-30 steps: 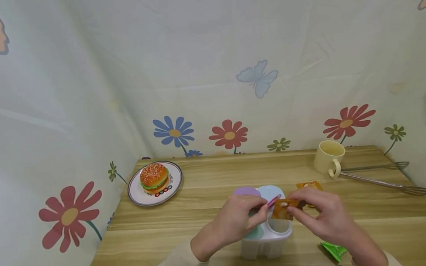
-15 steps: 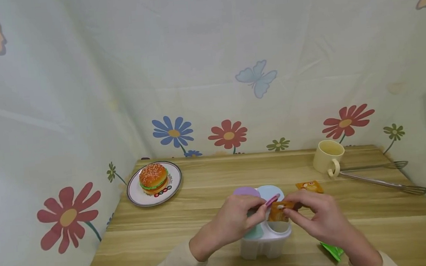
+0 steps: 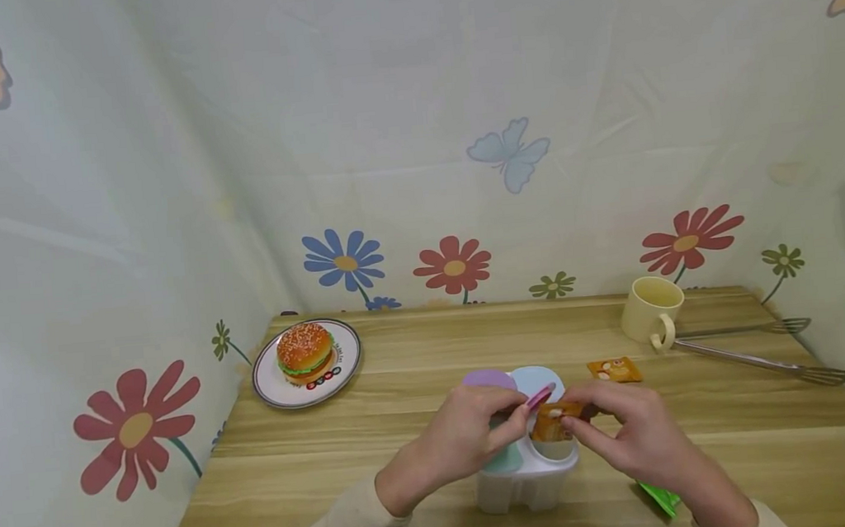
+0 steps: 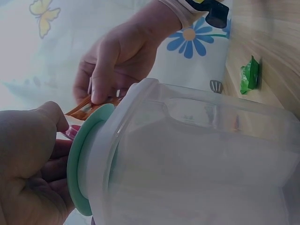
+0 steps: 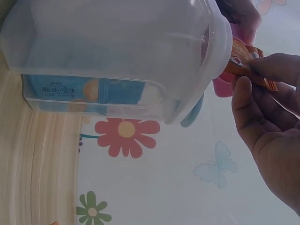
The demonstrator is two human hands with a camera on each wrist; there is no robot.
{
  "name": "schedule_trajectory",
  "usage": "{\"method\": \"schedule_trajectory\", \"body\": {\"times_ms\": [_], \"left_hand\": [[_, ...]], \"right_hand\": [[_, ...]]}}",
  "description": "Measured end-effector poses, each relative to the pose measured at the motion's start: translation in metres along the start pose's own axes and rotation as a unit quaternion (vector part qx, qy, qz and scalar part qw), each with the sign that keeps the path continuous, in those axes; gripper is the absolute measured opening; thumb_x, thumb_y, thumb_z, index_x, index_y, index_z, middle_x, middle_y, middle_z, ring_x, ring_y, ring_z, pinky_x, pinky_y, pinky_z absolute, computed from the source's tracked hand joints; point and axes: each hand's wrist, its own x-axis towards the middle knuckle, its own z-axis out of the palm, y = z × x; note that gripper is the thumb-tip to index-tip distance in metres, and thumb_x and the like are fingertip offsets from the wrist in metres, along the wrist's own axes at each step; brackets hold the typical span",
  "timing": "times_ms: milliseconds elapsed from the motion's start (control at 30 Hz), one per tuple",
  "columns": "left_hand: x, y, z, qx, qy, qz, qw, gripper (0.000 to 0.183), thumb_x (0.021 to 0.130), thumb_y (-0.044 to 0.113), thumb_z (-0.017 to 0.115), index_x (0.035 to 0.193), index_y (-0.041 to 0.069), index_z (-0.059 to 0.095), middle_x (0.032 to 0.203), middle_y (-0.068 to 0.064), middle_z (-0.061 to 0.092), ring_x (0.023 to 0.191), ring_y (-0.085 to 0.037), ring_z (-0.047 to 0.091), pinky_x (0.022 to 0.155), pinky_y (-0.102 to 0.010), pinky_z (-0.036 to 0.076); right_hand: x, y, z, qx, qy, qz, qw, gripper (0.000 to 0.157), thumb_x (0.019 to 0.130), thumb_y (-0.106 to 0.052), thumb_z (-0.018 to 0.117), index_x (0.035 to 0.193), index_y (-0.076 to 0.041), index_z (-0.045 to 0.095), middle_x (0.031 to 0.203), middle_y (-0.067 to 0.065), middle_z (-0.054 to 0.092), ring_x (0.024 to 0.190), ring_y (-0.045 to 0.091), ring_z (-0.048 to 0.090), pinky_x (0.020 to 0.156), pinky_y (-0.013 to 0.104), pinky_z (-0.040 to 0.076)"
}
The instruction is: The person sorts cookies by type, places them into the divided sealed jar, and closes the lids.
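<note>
A white translucent storage box [image 3: 522, 487] with purple [image 3: 488, 380], blue [image 3: 534, 380] and green lids [image 3: 508, 460] stands on the table. My left hand [image 3: 460, 436] pinches the raised pink lid [image 3: 541, 396] above the front right compartment. Between thumb and fingers, my right hand [image 3: 642, 430] holds an orange snack packet [image 3: 550, 425] at that compartment's mouth. In the right wrist view, the packet's lower end [image 5: 234, 58] is right at the box rim, and a blue snack packet [image 5: 61, 89] shows through the box wall.
Another orange packet [image 3: 615, 371] lies behind the right hand. A green packet [image 3: 661, 499] is partly hidden by the right wrist. A yellow mug [image 3: 651, 312] and two whisks [image 3: 765, 360] are at back right; a plate [image 3: 272, 391] with a hamburger [image 3: 305, 351] is at back left.
My right hand has moved slightly left and brought the orange packet down over the compartment mouth. The left hand keeps the pink lid raised, nearly still.
</note>
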Motion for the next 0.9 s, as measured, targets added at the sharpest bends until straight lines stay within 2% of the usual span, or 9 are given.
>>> {"method": "schedule_trajectory", "body": {"times_ms": [233, 367, 533, 767, 900], "left_hand": [[-0.0005, -0.0011, 0.0009, 0.006, 0.010, 0.012, 0.9999, 0.012, 0.091, 0.014, 0.062, 0.090, 0.011, 0.073, 0.079, 0.006, 0.069, 0.069, 0.004, 0.052, 0.065, -0.002, 0.042], [-0.0003, -0.0013, 0.0008, 0.010, 0.015, 0.019, 0.9996, 0.012, 0.091, 0.014, 0.062, 0.090, 0.010, 0.073, 0.078, 0.006, 0.069, 0.069, 0.003, 0.053, 0.065, -0.003, 0.043], [0.0001, -0.0005, 0.0001, 0.011, 0.014, 0.019, 0.9997, 0.012, 0.091, 0.014, 0.062, 0.090, 0.010, 0.073, 0.079, 0.005, 0.069, 0.069, 0.003, 0.054, 0.066, -0.003, 0.044], [0.0002, -0.0001, -0.0003, 0.015, 0.015, 0.019, 0.9996, 0.012, 0.091, 0.014, 0.062, 0.091, 0.010, 0.073, 0.080, 0.005, 0.069, 0.070, 0.002, 0.055, 0.067, -0.004, 0.045], [0.0001, 0.0008, -0.0007, 0.015, 0.011, 0.010, 0.9998, 0.013, 0.092, 0.015, 0.062, 0.092, 0.010, 0.073, 0.081, 0.005, 0.070, 0.071, 0.002, 0.056, 0.067, -0.005, 0.045]], "right_hand": [[-0.0018, 0.0020, 0.0035, 0.018, -0.003, -0.022, 1.000, 0.041, 0.071, 0.008, 0.079, 0.103, -0.015, 0.069, 0.091, -0.004, 0.070, 0.074, 0.003, 0.062, 0.066, 0.013, 0.051], [-0.0030, 0.0049, 0.0053, 0.020, -0.012, -0.031, 0.999, 0.035, 0.074, 0.004, 0.079, 0.102, -0.014, 0.069, 0.088, -0.004, 0.070, 0.072, 0.001, 0.061, 0.064, 0.013, 0.050], [-0.0049, 0.0067, 0.0057, 0.020, -0.027, -0.019, 0.999, 0.022, 0.083, -0.006, 0.076, 0.101, -0.016, 0.068, 0.086, -0.005, 0.069, 0.071, 0.000, 0.060, 0.064, 0.012, 0.049], [-0.0057, 0.0057, 0.0055, -0.001, -0.038, 0.001, 0.999, 0.032, 0.077, -0.002, 0.079, 0.101, -0.019, 0.067, 0.088, -0.010, 0.068, 0.073, 0.000, 0.058, 0.066, 0.012, 0.048], [-0.0057, 0.0041, 0.0048, -0.002, -0.043, 0.012, 0.999, 0.032, 0.076, -0.003, 0.080, 0.101, -0.019, 0.068, 0.090, -0.010, 0.067, 0.077, 0.002, 0.057, 0.068, 0.014, 0.048]]}}
